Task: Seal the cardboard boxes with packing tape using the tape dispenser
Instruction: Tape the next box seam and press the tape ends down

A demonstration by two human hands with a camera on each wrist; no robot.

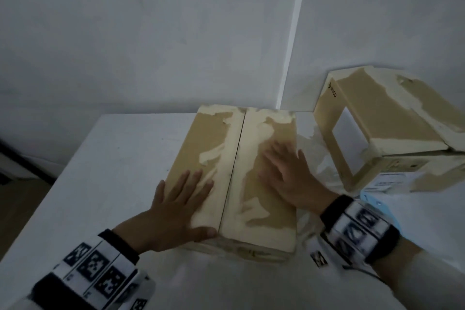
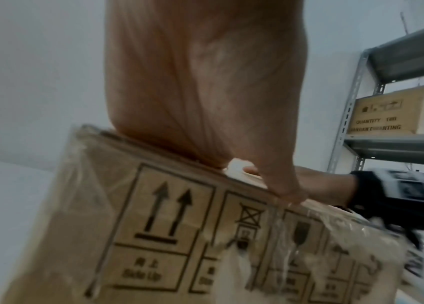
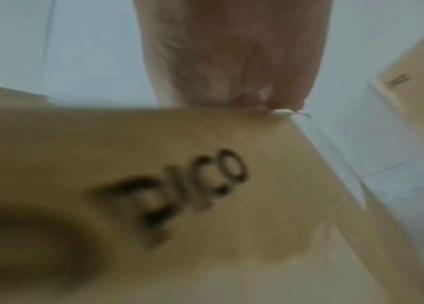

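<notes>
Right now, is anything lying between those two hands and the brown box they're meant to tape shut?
Nothing visible. The left hand and right hand already lie flat on the closed top flaps of the brown cardboard box, one on each side of the bare centre seam. No tape dispenser shows in any view.

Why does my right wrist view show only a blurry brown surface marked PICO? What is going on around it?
Observer: That surface is a cardboard box on a white table. The right hand lies flat on its top.
Operator: Where is the other hand?
Observer: The left hand lies flat on the left flap, thumb over the near edge.
Operator: Is the top closed?
Observer: Both flaps are down. The seam between them shows as a dark line.
</notes>
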